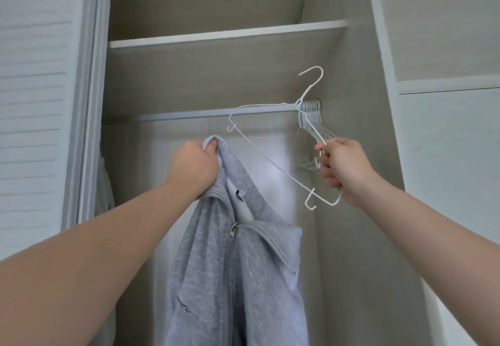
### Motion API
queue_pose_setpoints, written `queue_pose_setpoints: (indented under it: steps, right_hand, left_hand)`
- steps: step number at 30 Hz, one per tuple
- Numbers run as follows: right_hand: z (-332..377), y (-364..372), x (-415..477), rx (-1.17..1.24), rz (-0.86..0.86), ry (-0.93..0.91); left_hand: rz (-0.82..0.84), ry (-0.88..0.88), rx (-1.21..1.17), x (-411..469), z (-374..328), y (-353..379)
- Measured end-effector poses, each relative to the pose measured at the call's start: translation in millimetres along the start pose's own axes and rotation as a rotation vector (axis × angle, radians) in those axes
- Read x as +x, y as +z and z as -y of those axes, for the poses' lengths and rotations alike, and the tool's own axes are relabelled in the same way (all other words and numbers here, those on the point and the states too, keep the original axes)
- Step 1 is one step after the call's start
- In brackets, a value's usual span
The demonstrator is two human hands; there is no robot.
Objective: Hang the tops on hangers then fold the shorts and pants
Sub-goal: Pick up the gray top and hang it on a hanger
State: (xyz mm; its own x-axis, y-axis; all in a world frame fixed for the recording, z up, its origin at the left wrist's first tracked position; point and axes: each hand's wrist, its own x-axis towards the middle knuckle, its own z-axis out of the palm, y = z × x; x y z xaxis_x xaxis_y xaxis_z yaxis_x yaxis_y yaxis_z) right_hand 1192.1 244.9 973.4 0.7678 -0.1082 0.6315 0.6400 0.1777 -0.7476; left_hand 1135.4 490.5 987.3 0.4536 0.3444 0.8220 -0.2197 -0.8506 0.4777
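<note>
While both bare arms stretched up into an open wardrobe point(351, 237), its beige walls filled most of the view, w/ a white louvred door point(32, 129) far L of the left-hand grip. A shelf point(227, 36) crossed well above both grips; a pale rail point(189, 114) ran under it, a little above the hands. A grey zip-up top point(238, 291), the task item, hung straight down from the left hand point(193, 168), which was clenched round a bunch of fabric at the garment's upper edge, fingers and thumb wrapped tight. Most of the top draped below and R of that grip, collar folded open, not yet on a hanger. The right hand point(343, 167) was about level w/ the left and well apart from it, fingers curled round one shoulder end of a white wire hanger point(270, 159). From that grip the hanger tilted up and L: hook free in the air above the rail, long bar slanting btwn the two hands, not touching the top. Spare white hangers point(311, 118) hung bunched at the rail's R end, just above and behind the right-hand grip. Below the left grip sat the top's metal zip pull point(233, 228); btwn grip and pull, a small dark label point(239, 194) inside the neck.
</note>
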Motion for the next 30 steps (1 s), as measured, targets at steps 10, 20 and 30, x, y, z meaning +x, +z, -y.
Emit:
queue_pose_setpoints:
  steps: [10,20,30]
  right_hand:
    - [1.7,-50.4,-124.7,0.299,-0.006,-0.027]
    - [36.2,-108.7,-156.5,0.352,0.119,-0.004]
    - [54.6,-205.3,-203.4,0.487,0.455,0.097]
  left_hand:
    - [0.026,-0.179,-0.151,-75.7,-22.7,-31.5]
    - [-0.036,-0.281,-0.165,-130.0,-95.4,-78.4]
    - [-0.319,-0.342,-0.157,-249.1,-186.4,-122.2]
